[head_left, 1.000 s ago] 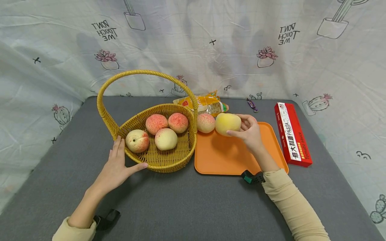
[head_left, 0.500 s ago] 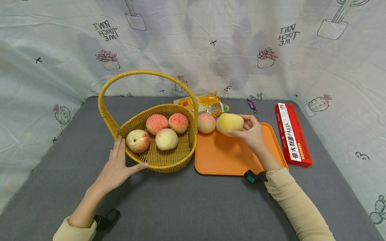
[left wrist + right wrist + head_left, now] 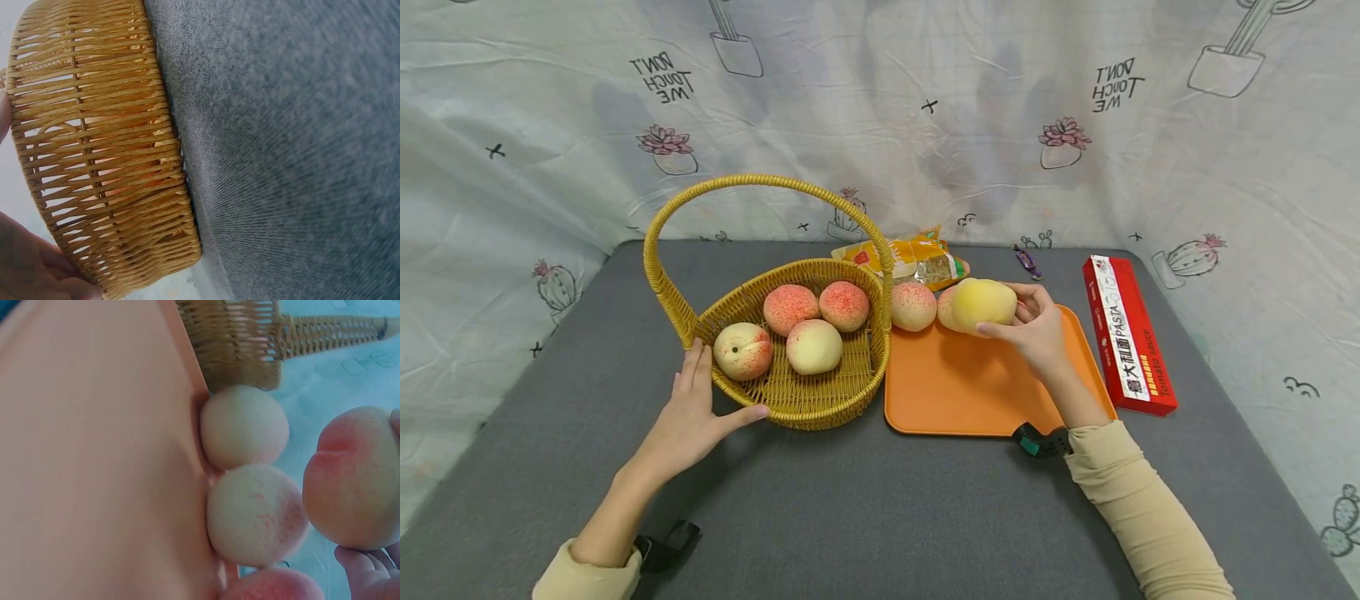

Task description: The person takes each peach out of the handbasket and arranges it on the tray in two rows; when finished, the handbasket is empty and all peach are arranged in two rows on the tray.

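Note:
In the head view my left hand (image 3: 688, 429) steadies the wicker basket (image 3: 808, 417), straight fingertips against its left side near the handle base and thumb stretched along the front rim. Several peaches (image 3: 813, 347) lie inside. My right hand (image 3: 1037, 329) holds a yellow peach (image 3: 985, 302) above the back of the orange tray (image 3: 955, 392), between thumb and fingers. The right wrist view shows this held peach (image 3: 356, 478) has a red blush. Two pale peaches (image 3: 244, 425) sit by the tray edge there, with a pinker peach (image 3: 275, 587) partly cut off below.
Behind the tray lies an orange snack packet (image 3: 917, 258). A purple wrapped candy (image 3: 1027, 262) is at the back, and a red pasta box (image 3: 1129, 333) lies right of the tray. The basket's tall handle (image 3: 767, 180) arches over its opening. A patterned cloth (image 3: 880, 125) hangs behind the table.
My right hand has shifted slightly right with the yellow peach, and another peach behind it has come partly into sight. The left hand and basket have stayed in place.

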`<state>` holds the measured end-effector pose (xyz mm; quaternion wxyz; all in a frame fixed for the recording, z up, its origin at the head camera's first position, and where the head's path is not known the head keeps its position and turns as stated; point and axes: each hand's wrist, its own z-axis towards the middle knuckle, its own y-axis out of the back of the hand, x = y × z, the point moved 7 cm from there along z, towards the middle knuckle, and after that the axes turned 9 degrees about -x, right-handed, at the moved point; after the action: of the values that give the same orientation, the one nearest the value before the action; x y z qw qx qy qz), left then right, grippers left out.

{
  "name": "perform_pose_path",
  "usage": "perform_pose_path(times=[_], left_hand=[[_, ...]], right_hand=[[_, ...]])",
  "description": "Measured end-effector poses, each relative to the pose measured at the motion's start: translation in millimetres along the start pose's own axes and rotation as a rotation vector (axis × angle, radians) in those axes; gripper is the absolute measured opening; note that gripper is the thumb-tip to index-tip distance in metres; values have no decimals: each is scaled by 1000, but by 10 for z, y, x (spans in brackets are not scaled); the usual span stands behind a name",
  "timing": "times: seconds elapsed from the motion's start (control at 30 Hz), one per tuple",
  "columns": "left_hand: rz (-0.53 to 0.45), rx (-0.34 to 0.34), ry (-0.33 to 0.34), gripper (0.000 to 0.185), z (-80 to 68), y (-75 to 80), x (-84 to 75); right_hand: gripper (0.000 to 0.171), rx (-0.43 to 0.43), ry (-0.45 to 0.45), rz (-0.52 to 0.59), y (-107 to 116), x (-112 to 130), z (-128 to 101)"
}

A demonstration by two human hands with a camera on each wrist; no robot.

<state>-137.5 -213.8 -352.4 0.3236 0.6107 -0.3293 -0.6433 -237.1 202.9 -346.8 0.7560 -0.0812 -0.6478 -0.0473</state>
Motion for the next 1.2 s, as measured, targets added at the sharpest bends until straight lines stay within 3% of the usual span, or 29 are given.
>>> perform_pose_path(times=[0.33,0.57,0.73,0.93,1.2], left_hand=[[5,-1,2,120,-7,8,-3],[3,-7,-4,120,-8,20,-3],[0,-4,-7,120,-5,18,-7],[3,4,-2,120,-5,7,-5],[7,7,6,120,-8,13,-12]], right_hand=[[54,-112,-15,-64,451,74,74],[53,-304,-96,-110,852,19,224],[57,-418,-176,-258,1063,-92,327],[77,-398,-141,-532,1144,-229,376],[82,-256,61,-823,1083,-179,368]])
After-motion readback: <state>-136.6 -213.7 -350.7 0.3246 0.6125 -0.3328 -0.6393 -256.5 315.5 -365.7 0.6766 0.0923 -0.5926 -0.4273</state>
